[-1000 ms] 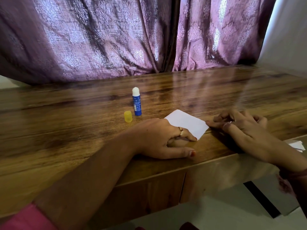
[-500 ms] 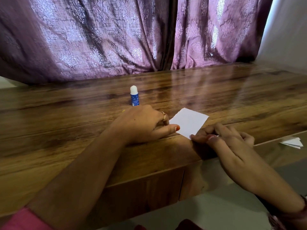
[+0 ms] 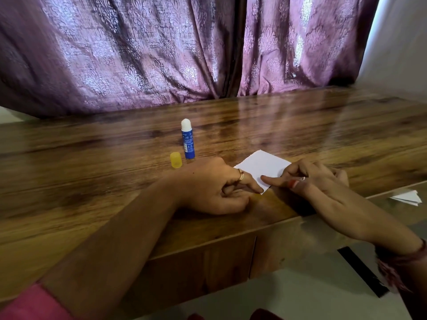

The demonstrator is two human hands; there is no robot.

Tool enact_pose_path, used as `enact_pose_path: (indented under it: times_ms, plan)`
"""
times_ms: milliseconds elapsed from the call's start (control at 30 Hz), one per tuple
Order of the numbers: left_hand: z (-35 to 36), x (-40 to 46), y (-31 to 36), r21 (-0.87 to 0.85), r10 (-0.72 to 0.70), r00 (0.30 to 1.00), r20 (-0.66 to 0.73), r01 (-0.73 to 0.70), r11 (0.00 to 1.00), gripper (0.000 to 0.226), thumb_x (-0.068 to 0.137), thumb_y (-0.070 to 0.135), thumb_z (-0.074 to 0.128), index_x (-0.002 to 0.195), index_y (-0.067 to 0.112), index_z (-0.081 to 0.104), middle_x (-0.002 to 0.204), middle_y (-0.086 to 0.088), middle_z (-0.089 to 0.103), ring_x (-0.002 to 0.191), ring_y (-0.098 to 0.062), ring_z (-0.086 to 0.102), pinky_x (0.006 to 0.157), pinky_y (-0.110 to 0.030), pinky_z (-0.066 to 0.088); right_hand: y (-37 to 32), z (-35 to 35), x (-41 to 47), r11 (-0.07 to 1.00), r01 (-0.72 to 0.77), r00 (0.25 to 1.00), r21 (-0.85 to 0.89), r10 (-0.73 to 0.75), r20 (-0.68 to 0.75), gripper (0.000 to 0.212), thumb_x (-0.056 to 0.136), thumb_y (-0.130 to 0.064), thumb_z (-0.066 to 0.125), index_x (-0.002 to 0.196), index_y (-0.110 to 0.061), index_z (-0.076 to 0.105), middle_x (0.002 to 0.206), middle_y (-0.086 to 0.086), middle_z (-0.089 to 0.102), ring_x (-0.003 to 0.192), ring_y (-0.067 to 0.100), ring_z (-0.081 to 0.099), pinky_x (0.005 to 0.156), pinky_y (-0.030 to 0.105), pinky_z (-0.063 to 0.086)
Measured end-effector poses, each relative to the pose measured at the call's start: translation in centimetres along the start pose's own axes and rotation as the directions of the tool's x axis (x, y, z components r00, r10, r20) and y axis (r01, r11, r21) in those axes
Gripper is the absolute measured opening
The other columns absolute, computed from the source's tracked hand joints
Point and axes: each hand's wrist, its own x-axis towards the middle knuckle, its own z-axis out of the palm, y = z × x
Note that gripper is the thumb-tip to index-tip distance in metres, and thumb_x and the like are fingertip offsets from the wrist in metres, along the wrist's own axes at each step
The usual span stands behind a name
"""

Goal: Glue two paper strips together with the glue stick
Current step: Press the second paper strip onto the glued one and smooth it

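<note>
At the centre of the frame we see a white rectangular paper piece point(image 3: 262, 168) lying flat on the glossy brown wooden surface point(image 3: 323, 135). Our left hand point(image 3: 215, 188) presses its near corner with one straight finger, the others curled under and holding nothing, while our right hand point(image 3: 316, 181) presses the right edge with an extended forefinger. Just left of centre, a blue glue stick point(image 3: 187, 139) stands upright and uncapped, its small yellow cap point(image 3: 176, 160) just beside it.
</note>
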Motion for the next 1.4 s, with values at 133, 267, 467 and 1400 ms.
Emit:
enact_pose_path:
  times_ms: [133, 267, 467, 1400]
  plan:
    - [0.2, 0.1, -0.1, -0.024, 0.004, 1.0, 0.002, -0.004, 1.0, 0.037, 0.087, 0.038, 0.053, 0.122, 0.03, 0.062, 0.051, 0.008, 0.049, 0.05, -0.01, 0.053, 0.051, -0.017, 0.035, 0.2, 0.5, -0.1, 0.993, 0.05, 0.999, -0.107, -0.05, 0.001, 0.042, 0.084, -0.064, 0.007, 0.107, -0.082, 0.037, 0.109, -0.026, 0.043, 0.112, -0.005, 0.034, 0.093, 0.029, 0.013]
    - [0.4, 0.1, -0.2, -0.069, -0.031, 1.0, 0.001, 0.031, 0.997, 0.036, 0.086, 0.043, 0.055, 0.119, 0.031, 0.063, 0.047, 0.01, 0.047, 0.048, -0.007, 0.052, 0.051, -0.018, 0.034, 0.4, 0.7, 0.0, 0.986, 0.05, 0.999, -0.156, -0.051, -0.003, 0.042, 0.084, -0.063, 0.01, 0.102, -0.077, 0.045, 0.108, -0.026, 0.04, 0.113, -0.007, 0.029, 0.093, 0.03, 0.012]
    - [0.6, 0.0, -0.2, -0.105, -0.082, 0.997, 0.007, 0.082, 0.991, 0.032, 0.087, 0.044, 0.06, 0.116, 0.032, 0.065, 0.047, 0.017, 0.049, 0.049, -0.002, 0.052, 0.052, -0.016, 0.032, 1.0, 0.0, 0.7, 0.978, 0.025, 1.0, -0.206, -0.021, 0.021, 0.044, 0.085, -0.061, 0.009, 0.108, -0.079, 0.042, 0.103, -0.024, 0.039, 0.106, -0.005, 0.031, 0.092, 0.03, 0.012]
    - [0.2, -0.3, -1.5, -0.142, -0.046, 0.997, -0.067, 0.036, 0.989, 0.041, 0.086, 0.047, 0.056, 0.125, 0.035, 0.06, 0.081, 0.005, 0.049, 0.07, -0.004, 0.047, 0.064, -0.016, 0.035, 3.0, -1.6, 2.1, 0.994, 0.08, 0.992, -0.072, -0.073, 0.105, 0.05, 0.088, -0.037, 0.024, 0.138, -0.046, 0.029, 0.152, -0.021, 0.031, 0.14, -0.005, 0.023, 0.119, 0.03, 0.002]
